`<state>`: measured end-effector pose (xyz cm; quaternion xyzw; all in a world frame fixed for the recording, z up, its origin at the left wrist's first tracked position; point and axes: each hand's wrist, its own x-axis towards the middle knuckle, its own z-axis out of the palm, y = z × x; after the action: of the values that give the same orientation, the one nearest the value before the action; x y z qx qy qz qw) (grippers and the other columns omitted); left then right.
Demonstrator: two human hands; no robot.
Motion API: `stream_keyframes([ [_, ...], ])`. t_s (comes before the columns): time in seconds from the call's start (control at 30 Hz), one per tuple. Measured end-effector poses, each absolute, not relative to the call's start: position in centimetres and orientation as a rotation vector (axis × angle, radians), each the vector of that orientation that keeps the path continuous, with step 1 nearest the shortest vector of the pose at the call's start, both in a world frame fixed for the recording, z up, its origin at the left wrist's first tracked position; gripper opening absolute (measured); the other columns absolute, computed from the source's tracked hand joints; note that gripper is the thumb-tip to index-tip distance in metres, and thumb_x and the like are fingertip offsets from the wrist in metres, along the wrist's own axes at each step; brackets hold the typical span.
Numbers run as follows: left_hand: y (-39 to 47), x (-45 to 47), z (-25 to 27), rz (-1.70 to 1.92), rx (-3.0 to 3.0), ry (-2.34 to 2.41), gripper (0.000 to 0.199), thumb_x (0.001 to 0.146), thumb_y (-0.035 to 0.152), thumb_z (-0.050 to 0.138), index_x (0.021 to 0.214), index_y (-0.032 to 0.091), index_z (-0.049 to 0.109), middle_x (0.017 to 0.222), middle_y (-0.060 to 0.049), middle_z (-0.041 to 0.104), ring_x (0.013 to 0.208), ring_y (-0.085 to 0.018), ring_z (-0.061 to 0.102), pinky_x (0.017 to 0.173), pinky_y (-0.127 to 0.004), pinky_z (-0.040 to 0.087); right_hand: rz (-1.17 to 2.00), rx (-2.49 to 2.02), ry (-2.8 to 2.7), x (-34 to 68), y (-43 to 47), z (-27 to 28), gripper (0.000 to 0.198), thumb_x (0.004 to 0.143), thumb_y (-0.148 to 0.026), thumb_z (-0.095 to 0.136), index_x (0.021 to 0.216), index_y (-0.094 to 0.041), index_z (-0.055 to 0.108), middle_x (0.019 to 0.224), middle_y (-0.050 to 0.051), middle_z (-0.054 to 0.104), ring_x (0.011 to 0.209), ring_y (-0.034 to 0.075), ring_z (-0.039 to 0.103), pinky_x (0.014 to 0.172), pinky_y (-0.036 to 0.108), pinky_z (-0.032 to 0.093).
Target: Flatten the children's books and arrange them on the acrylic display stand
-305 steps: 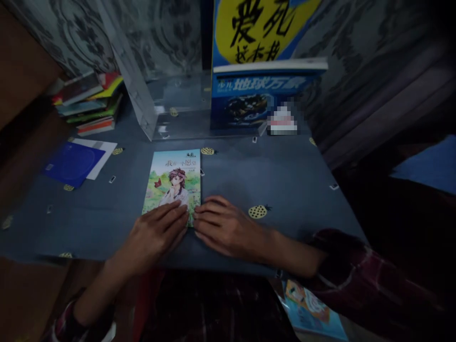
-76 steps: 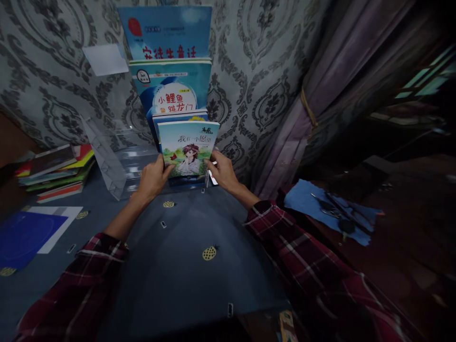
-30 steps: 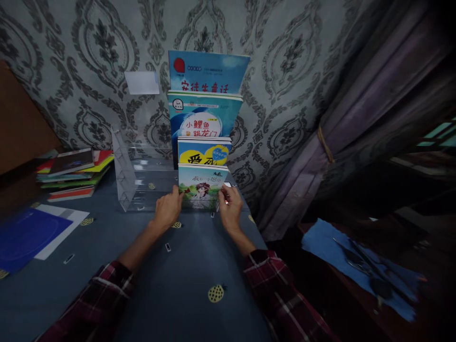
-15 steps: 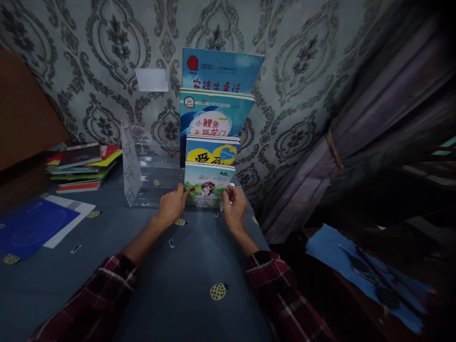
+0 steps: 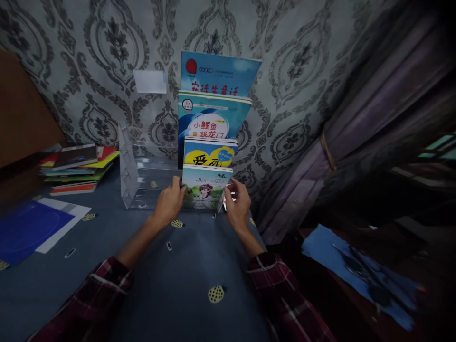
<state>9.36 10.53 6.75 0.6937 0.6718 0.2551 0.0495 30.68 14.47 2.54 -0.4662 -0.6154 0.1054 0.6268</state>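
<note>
The person's left hand (image 5: pixel 168 202) is at the left edge of a small illustrated paperback (image 5: pixel 204 196), and the right hand (image 5: pixel 239 204) is at its right edge, thumb and forefinger curled with a gap inside them. In this dim light it cannot be told whether the grip of either hand is clamped on the cover or only touching it. The paperback stands upright, tipped slightly back, in the lowest front tier of a clear display rack (image 5: pixel 128 185). Behind it, each rising above the next, stand a blue-and-yellow book (image 5: pixel 192 151), a teal book (image 5: pixel 221 105) and a tall blue book (image 5: pixel 228 71). The rack sits on a tabletop (image 5: pixel 178 294) covered in a pineapple print. Left of the rack lie a stack of books (image 5: pixel 78 166) and, nearer the person, a deep-blue booklet (image 5: pixel 35 228) overlapping a white sheet (image 5: pixel 79 216). A purple curtain (image 5: pixel 309 166) hangs tied at the right, above a blue cloth (image 5: pixel 324 244).
</note>
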Motion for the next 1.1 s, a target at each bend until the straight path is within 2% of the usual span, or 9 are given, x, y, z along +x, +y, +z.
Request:
stream_keyframes([
  [0.13, 10.6, 9.5, 7.5, 0.926, 2.158, 1.97, 0.022, 0.105, 0.026, 0.034, 0.125, 0.019, 0.041, 0.107, -0.014, 0.073, 0.094, -0.029, 0.073, 0.077, -0.035, 0.051, 0.159, -1.018, -1.451, 31.0, 14.2, 4.3, 0.035, 0.094, -0.03, 0.052, 0.124, -0.021, 0.068, 0.094, 0.007, 0.064, 0.085, 0.024, 0.061, 0.072, 0.037, 0.053],
  [0.43, 10.6, 10.1, 7.7, 0.789, 2.165, 2.059, 0.024, 0.106, 0.024, 0.028, 0.122, 0.016, 0.044, 0.105, -0.016, 0.072, 0.09, -0.03, 0.072, 0.076, -0.036, 0.051, 0.104, -1.0, -1.476, 30.7, 14.0, 5.4, 0.03, 0.095, -0.026, 0.05, 0.11, -0.021, 0.075, 0.085, 0.005, 0.06, 0.078, 0.023, 0.058, 0.071, 0.036, 0.051],
  [0.73, 10.2, 10.2, 8.2, 0.729, 2.139, 2.048, 0.021, 0.107, 0.022, 0.027, 0.121, 0.017, 0.042, 0.11, -0.016, 0.07, 0.096, -0.03, 0.071, 0.079, -0.037, 0.05, 0.165, -1.0, -1.381, 30.3, 14.4, 5.0, 0.024, 0.093, -0.03, 0.051, 0.102, -0.018, 0.07, 0.095, 0.007, 0.066, 0.084, 0.022, 0.063, 0.072, 0.035, 0.054],
  [1.1, 10.2, 10.1, 8.1, 0.77, 2.127, 2.02, 0.013, 0.107, 0.022, 0.03, 0.113, 0.021, 0.041, 0.116, -0.015, 0.07, 0.099, -0.027, 0.072, 0.082, -0.035, 0.05, 0.27, -1.026, -1.329, 30.6, 15.3, 4.6, 0.024, 0.089, -0.035, 0.055, 0.098, -0.018, 0.069, 0.092, 0.007, 0.069, 0.085, 0.023, 0.066, 0.074, 0.037, 0.056],
])
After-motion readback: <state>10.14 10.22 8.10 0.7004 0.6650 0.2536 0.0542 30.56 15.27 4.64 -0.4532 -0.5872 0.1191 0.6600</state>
